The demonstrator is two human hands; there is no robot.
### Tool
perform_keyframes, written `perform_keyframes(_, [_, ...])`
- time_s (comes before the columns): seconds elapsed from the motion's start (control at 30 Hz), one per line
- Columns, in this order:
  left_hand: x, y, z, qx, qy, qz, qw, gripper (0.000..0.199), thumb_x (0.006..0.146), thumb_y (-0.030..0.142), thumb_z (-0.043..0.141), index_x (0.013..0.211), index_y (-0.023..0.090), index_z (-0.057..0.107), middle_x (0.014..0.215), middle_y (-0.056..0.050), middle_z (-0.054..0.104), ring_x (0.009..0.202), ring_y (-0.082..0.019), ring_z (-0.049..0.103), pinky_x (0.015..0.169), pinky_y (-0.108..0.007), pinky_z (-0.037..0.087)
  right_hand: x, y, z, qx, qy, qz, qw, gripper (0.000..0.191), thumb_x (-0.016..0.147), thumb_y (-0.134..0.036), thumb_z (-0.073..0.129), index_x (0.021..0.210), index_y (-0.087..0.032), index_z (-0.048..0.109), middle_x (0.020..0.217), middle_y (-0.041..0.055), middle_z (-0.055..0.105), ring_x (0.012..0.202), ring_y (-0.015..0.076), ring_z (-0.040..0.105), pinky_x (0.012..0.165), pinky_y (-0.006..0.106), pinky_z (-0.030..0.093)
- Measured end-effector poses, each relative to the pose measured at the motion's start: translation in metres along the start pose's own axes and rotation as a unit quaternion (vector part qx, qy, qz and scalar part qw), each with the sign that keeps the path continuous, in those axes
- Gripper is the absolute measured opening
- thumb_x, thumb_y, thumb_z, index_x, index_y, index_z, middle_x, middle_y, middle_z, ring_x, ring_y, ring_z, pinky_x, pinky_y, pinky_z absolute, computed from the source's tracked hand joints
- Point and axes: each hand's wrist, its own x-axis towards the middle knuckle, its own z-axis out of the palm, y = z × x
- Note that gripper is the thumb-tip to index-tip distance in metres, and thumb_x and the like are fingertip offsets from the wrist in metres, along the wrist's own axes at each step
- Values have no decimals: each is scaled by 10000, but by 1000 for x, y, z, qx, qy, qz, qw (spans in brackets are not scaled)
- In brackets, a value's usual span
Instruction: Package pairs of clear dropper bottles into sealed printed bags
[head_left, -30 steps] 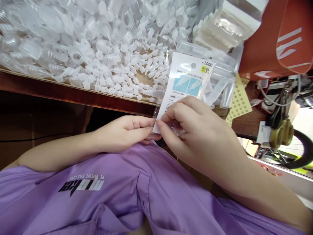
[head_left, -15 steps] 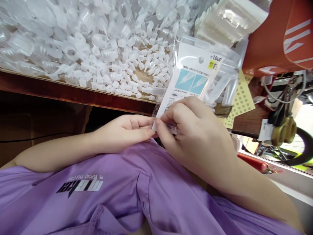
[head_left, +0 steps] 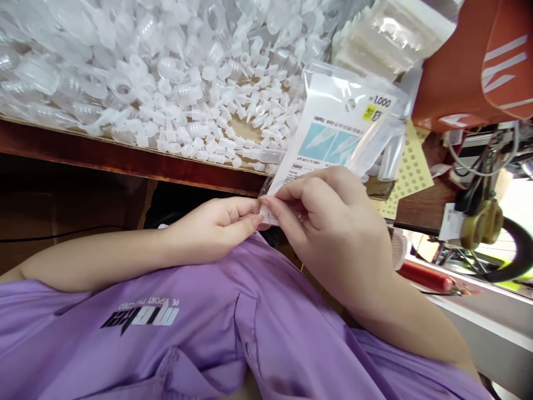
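Observation:
A clear plastic packet with a printed white card point(head_left: 333, 116) inside is tilted up in front of me, showing blue pictures, small print and a price of 1,000. Its lower left corner is pinched by my left hand point(head_left: 216, 225), thumb on top and fingers beneath. My right hand point(head_left: 333, 222) grips the lower edge close by, thumb and forefinger meeting near the left fingertips. The right hand covers the lower part of the card, so what lies behind it is hidden.
A heap of translucent plastic bottles and small nozzle caps point(head_left: 200, 128) fills the cardboard-lined table beyond. To the right are a stack of clear bags point(head_left: 391, 39), a yellow sticker sheet point(head_left: 408, 172), an orange box point(head_left: 462, 66), scissors point(head_left: 483, 222) and a red-handled tool point(head_left: 425, 276).
The packet has shifted slightly to the right and turned to face me more, so the price shows more fully. My right thumb has slid left along the packet's lower edge.

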Motion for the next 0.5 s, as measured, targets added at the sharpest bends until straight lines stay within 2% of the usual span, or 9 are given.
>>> perform_keyframes(0.13, [0, 0, -1, -35, -4, -6, 999, 195, 944, 162, 531, 977, 159, 724, 979, -27, 761, 998, -138, 686, 947, -271, 482, -1, 2, -4, 44, -4, 17, 999, 88, 897, -199, 616, 809, -207, 612, 768, 48, 623, 757, 173, 622, 634, 303, 540])
perform_keyframes(0.23, [0, 0, -1, -66, -8, -4, 998, 144, 914, 200, 608, 977, 166, 732, 962, -22, 764, 970, -130, 692, 945, -257, 480, -3, 2, -9, 65, -31, 18, 997, 15, 880, -189, 624, 880, -193, 638, 843, 71, 637, 803, 185, 634, 637, 310, 546])
perform_keyframes(0.3, [0, 0, -1, -75, -7, 2, 997, 132, 883, 244, 666, 964, 168, 738, 943, -18, 764, 937, -119, 692, 934, -237, 478, -5, 1, -11, 65, -40, 17, 997, 46, 865, -180, 638, 910, -178, 647, 877, 83, 635, 822, 189, 635, 650, 314, 552])
perform_keyframes(0.5, [2, 1, 2, -40, 11, 13, 999, 280, 860, 303, 696, 1102, 162, 702, 869, -17, 750, 849, -129, 690, 879, -249, 506, -7, 0, -7, 49, -23, 17, 998, 38, 884, -167, 607, 891, -184, 640, 847, 67, 609, 800, 174, 616, 685, 315, 550])
